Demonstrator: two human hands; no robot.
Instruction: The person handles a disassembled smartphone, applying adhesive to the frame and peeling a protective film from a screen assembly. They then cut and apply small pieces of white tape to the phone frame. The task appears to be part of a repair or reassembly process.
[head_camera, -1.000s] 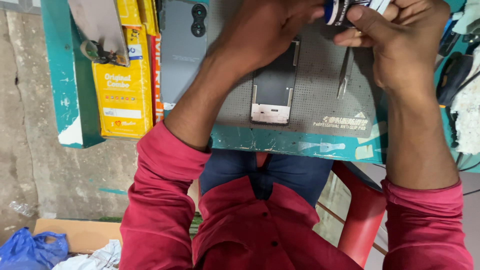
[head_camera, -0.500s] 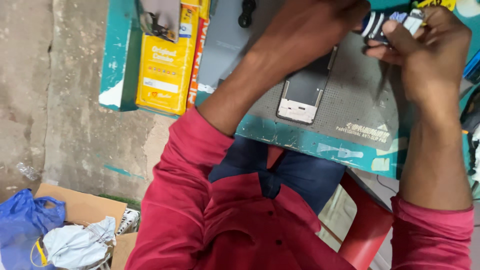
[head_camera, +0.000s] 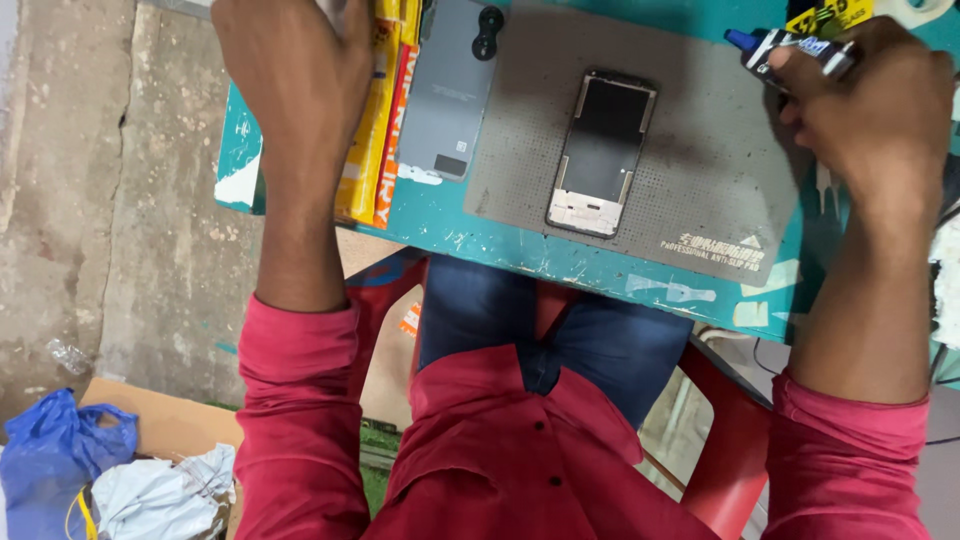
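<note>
Left hand (head_camera: 290, 70) now off one frame (head_camera: 602, 150).

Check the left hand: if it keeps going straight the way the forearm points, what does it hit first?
Probably nothing new: the left hand already lies over the yellow cardboard boxes at the teal table's edge. Its fingertips are cut off by the top of the picture, so beyond that I cannot tell.

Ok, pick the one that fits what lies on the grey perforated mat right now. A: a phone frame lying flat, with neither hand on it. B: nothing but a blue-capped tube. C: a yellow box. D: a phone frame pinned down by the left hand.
A: the phone frame lies flat on the grey mat, while the left hand is over the yellow boxes and the right hand holds the blue-capped tube beyond the mat's edge.
</note>
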